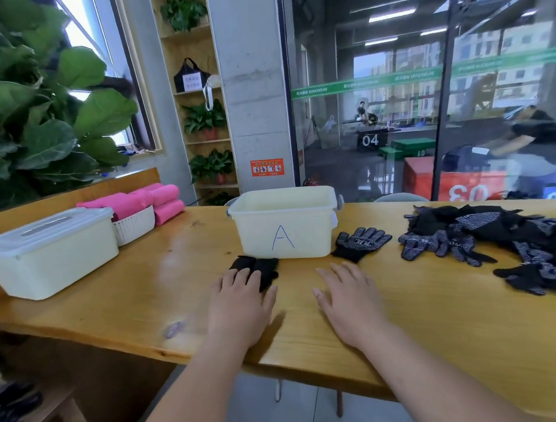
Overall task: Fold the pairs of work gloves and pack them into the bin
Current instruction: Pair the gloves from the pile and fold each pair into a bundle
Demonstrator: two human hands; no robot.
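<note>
Both hands lie palm down near the front edge of the wooden table (163,286). The left hand (240,302) has its fingers (233,279) straight and slightly spread, gripping nothing; their tips rest on the near part of a black glove bundle (262,267), which pokes out just beyond and to the right of them. The right hand (350,300) is flat on the bare wood with its fingers (343,275) straight and close together, holding nothing. Just beyond the right fingertips, and apart from them, a single dotted glove (360,242) lies flat with its fingers pointing away. Straight ahead of both sets of fingertips stands the cream bin (307,215) (a blue letter A is drawn on its front wall), the black bundle touching or nearly touching its base; its inside is not visible. Well to the right of the right fingers sprawls a loose pile of gloves (505,243). Far to the left of the left fingers sits a lidded white box (47,255), and behind it a white basket (134,225) holding rolled pink towels (156,197).
</note>
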